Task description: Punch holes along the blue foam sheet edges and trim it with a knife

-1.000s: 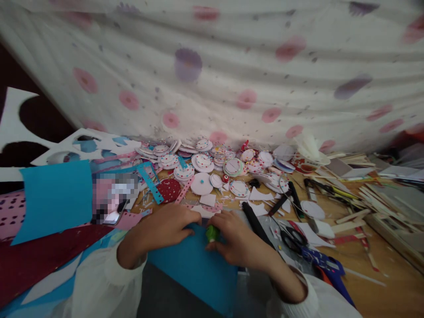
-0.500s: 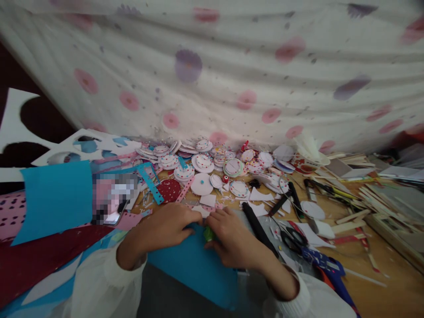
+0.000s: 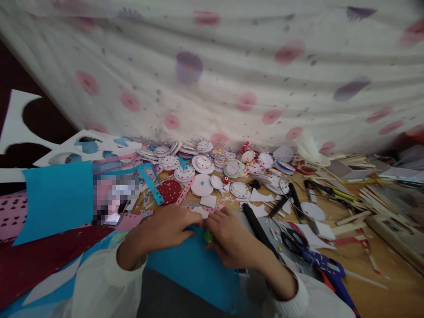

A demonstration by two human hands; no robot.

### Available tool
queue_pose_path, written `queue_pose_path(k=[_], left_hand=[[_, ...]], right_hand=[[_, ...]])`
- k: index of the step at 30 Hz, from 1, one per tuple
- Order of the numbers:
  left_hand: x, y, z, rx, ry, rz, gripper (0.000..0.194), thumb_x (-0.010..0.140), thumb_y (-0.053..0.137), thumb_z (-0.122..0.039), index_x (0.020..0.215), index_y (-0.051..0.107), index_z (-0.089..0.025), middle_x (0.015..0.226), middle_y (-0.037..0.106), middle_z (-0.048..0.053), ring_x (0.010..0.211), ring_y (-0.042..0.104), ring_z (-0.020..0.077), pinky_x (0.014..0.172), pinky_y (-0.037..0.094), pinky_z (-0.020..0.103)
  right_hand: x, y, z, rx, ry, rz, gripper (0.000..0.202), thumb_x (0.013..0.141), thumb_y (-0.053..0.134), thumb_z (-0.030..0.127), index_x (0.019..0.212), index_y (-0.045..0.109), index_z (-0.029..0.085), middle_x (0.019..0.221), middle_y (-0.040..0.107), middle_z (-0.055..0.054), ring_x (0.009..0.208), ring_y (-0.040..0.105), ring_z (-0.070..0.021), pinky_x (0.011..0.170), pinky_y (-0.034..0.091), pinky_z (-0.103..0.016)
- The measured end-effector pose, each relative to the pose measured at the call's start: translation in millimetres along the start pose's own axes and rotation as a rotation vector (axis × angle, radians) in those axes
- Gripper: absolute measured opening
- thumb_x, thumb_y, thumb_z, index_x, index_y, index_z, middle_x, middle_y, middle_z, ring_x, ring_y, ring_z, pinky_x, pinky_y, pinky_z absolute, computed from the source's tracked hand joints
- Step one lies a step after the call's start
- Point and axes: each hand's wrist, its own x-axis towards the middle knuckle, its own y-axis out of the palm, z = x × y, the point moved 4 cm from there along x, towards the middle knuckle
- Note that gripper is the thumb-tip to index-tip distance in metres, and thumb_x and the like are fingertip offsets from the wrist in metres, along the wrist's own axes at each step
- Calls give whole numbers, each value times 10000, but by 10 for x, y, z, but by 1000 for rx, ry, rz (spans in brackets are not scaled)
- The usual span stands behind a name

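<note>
A blue sheet of paper (image 3: pixel 195 265) slants down in front of me, its upper edge between my hands. My left hand (image 3: pixel 168 225) is closed at that edge, fingertips and thumb pinching the paper. My right hand (image 3: pixel 228 236) is curled around a small green object (image 3: pixel 208 235) at the same edge. Its fingers hide most of the green object, so its exact kind does not show. The fingertips of both hands almost meet. Just beyond them lie a white paper scrap (image 3: pixel 208 202) and pink punched strips.
Stacks of white discs with coloured dots (image 3: pixel 202 163) line the back by a flowered curtain (image 3: pixel 212 70). At right lie black-handled scissors (image 3: pixel 294 240), a blue glue gun (image 3: pixel 326 265) and wooden sticks (image 3: pixel 354 217). A phone (image 3: pixel 114 212) and another blue sheet (image 3: pixel 59 201) are at left.
Both hands stay in nearly the same place on the blue paper. The green object shows slightly differently between the fingers, and the view has shifted a little.
</note>
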Motion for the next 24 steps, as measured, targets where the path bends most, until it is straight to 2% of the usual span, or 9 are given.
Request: queue_pose_path(k=[7, 10, 13, 16, 20, 24], left_hand=[[-3, 10, 11, 8, 9, -20, 138, 831, 519, -137, 861, 624, -221, 880, 700, 0, 849, 656, 202, 660, 389, 267], [-24, -2, -8, 75, -56, -50, 71, 834, 588, -261, 851, 624, -203, 881, 703, 23, 837, 656, 240, 649, 398, 298], [-42, -8, -92, 126, -79, -135, 296, 784, 670, -454, 898, 634, -183, 945, 701, 55, 902, 641, 282, 740, 427, 363], [-16, 50, -189, 134, -30, -193, 452, 726, 712, -544, 962, 638, -165, 998, 695, 74, 962, 623, 287, 831, 429, 397], [74, 171, -186, 235, -13, -171, 491, 668, 734, -597, 840, 664, -142, 850, 705, 90, 852, 640, 294, 806, 447, 423], [140, 184, -166, 265, 74, -146, 471, 672, 722, -614, 775, 683, -156, 745, 698, 67, 771, 644, 270, 785, 450, 406]], right_hand=[[-3, -15, 18, -51, -16, 1, 242, 782, 631, 299, 950, 581, 132, 938, 648, -108, 871, 546, -261, 837, 307, -405], [0, -6, 17, -65, -16, 2, 222, 778, 622, 283, 933, 582, 129, 939, 647, -112, 876, 544, -262, 843, 308, -410], [10, 20, 22, -83, -14, 11, 215, 767, 611, 261, 928, 585, 120, 948, 646, -125, 894, 539, -273, 858, 312, -421], [21, 32, 51, -80, -18, 18, 274, 758, 608, 240, 995, 586, 103, 1009, 644, -146, 945, 533, -285, 904, 306, -433], [31, 29, 87, -79, -22, 49, 281, 788, 587, 211, 1040, 587, 86, 1046, 639, -162, 971, 537, -286, 935, 307, -440], [29, 29, 73, -70, -35, 62, 250, 784, 592, 199, 1005, 594, 83, 993, 644, -154, 931, 554, -277, 945, 311, -451]])
